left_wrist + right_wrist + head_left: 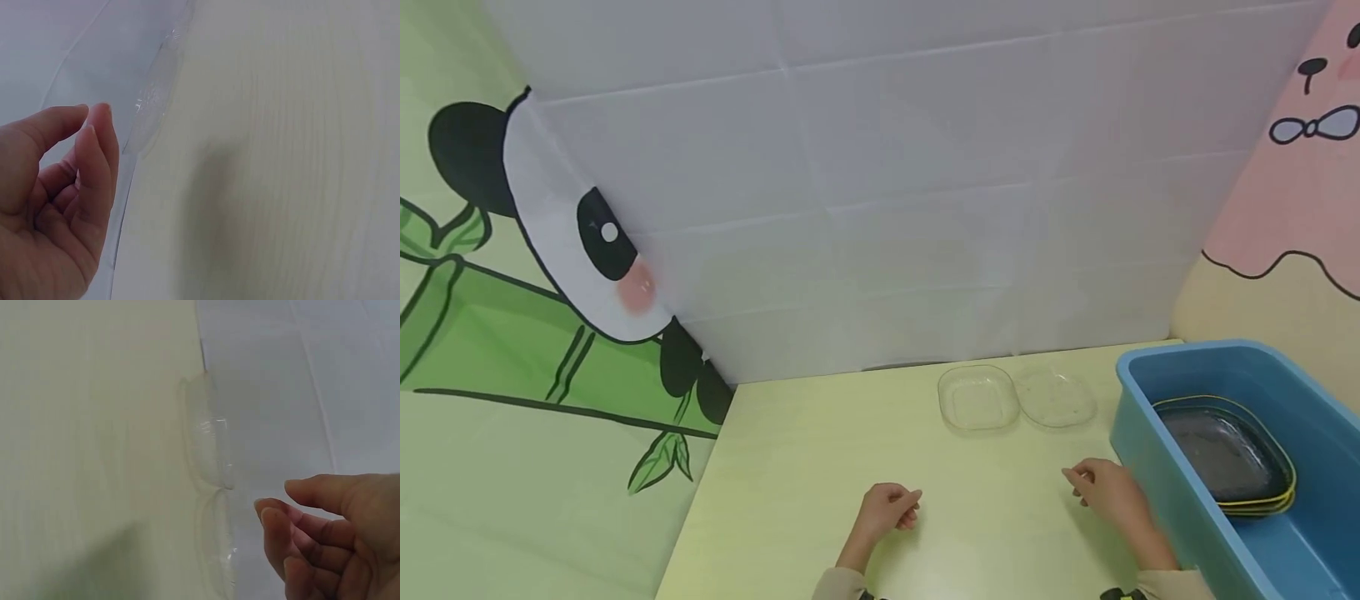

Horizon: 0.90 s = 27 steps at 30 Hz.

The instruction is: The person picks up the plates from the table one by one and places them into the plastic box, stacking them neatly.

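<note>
My left hand hovers over the pale wood-grain table with its fingers loosely curled, thumb close to the fingertips, and nothing held. Over by the blue tub, my right hand hangs in the same relaxed curl, also holding nothing. Beyond both hands, near the back of the table, stand two clear dishes side by side: a squarish one on the left and a rounder one on the right. The right wrist view catches them edge-on, the squarish dish above the other dish.
A blue plastic tub stands at the right. Inside it lies a stack of dark see-through dishes with yellowish rims. A white sheet rises behind the table, and a printed panda cloth hangs at the left.
</note>
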Each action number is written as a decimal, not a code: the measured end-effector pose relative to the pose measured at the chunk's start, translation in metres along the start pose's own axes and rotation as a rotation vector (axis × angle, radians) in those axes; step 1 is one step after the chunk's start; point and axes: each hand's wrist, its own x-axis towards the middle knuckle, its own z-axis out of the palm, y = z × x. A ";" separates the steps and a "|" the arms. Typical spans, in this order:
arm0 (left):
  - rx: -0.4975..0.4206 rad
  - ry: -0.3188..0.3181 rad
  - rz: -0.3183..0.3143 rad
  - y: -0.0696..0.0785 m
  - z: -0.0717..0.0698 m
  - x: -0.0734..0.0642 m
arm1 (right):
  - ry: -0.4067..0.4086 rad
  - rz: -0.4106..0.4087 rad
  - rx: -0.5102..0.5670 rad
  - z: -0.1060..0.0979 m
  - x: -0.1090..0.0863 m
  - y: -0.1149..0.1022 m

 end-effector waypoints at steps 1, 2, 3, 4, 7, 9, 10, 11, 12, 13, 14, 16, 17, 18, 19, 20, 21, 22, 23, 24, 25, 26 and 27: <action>0.001 -0.006 0.001 0.000 0.003 0.001 | -0.006 0.020 0.008 0.006 -0.001 0.004; 0.001 -0.011 0.005 0.000 0.006 0.000 | -0.010 0.035 0.014 0.011 -0.002 0.007; 0.000 -0.015 0.005 0.000 0.009 0.000 | -0.012 0.049 0.022 0.015 -0.003 0.010; 0.001 -0.020 0.005 0.000 0.012 0.001 | -0.018 0.064 0.029 0.019 -0.004 0.011; 0.003 -0.017 0.000 0.002 0.019 0.004 | -0.040 0.099 0.051 0.029 -0.006 0.013; 0.006 0.003 -0.008 0.004 0.022 0.012 | -0.048 0.105 0.065 0.034 -0.006 0.012; 0.010 0.015 -0.011 0.005 0.024 0.017 | -0.053 0.106 0.071 0.037 -0.005 0.012; 0.012 0.025 -0.015 0.007 0.025 0.022 | -0.058 0.106 0.074 0.040 -0.005 0.012; 0.017 0.034 -0.020 0.008 0.026 0.029 | -0.062 0.106 0.079 0.043 -0.004 0.011; 0.021 0.046 -0.026 0.010 0.028 0.036 | -0.064 0.110 0.085 0.046 -0.004 0.011; 0.033 0.060 -0.030 0.013 0.029 0.044 | -0.064 0.112 0.094 0.048 -0.004 0.011; 0.052 0.088 -0.049 0.018 0.033 0.058 | -0.062 0.116 0.115 0.052 -0.005 0.011; 0.064 0.106 -0.059 0.020 0.034 0.066 | -0.062 0.120 0.126 0.054 -0.006 0.011; 0.075 0.130 -0.072 0.023 0.036 0.073 | -0.061 0.123 0.139 0.056 -0.007 0.010; 0.086 0.155 -0.086 0.026 0.037 0.079 | -0.056 0.128 0.149 0.057 -0.009 0.010; 0.085 0.176 -0.101 0.028 0.039 0.086 | -0.049 0.132 0.158 0.058 -0.010 0.010; 0.079 0.194 -0.117 0.030 0.041 0.091 | -0.040 0.139 0.165 0.060 -0.012 0.010; 0.072 0.211 -0.131 0.032 0.043 0.097 | -0.029 0.148 0.170 0.061 -0.014 0.010; 0.070 0.227 -0.142 0.034 0.045 0.102 | -0.020 0.156 0.178 0.062 -0.016 0.010; 0.065 0.240 -0.153 0.036 0.047 0.106 | -0.008 0.168 0.189 0.063 -0.018 0.010; 0.063 0.251 -0.162 0.038 0.050 0.110 | 0.004 0.180 0.198 0.065 -0.020 0.010; 0.057 0.261 -0.172 0.039 0.052 0.114 | 0.014 0.191 0.213 0.066 -0.022 0.010; 0.063 0.268 -0.183 0.041 0.055 0.117 | 0.024 0.203 0.226 0.068 -0.024 0.010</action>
